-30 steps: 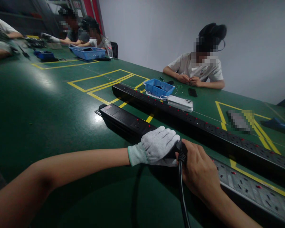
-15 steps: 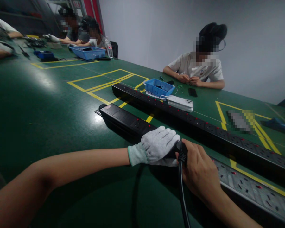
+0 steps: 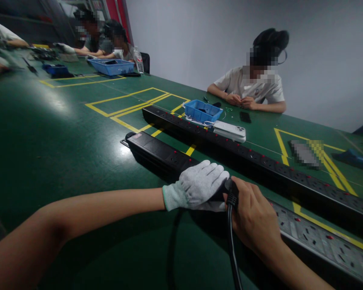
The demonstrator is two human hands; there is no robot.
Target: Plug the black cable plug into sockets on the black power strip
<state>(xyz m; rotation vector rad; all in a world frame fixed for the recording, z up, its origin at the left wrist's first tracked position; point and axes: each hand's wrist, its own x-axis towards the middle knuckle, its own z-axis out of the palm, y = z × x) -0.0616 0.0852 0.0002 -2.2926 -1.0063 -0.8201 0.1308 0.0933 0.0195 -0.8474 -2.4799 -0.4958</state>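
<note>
A long black power strip (image 3: pixel 153 147) with red-dotted sockets runs slantwise across the table toward the lower right. My left hand (image 3: pixel 199 183), in a light grey glove with a green cuff, lies over the strip with its fingers together and its thumb on the near side, gripping it. My bare right hand (image 3: pixel 254 209) is closed around a black power plug (image 3: pixel 230 193) at the strip's top, just beside the gloved fingertips. From the plug a thick black cord (image 3: pixel 234 249) hangs down toward me. The plug's pins and the sockets beneath both hands are hidden.
Behind lies a second, longer black power strip (image 3: pixel 208 139). Beyond it are a blue bin (image 3: pixel 202 110) and a white phone (image 3: pixel 230 131). A person (image 3: pixel 257 86) sits across the green table (image 3: pixel 87 153); others work at the far left near another blue bin (image 3: pixel 113 67).
</note>
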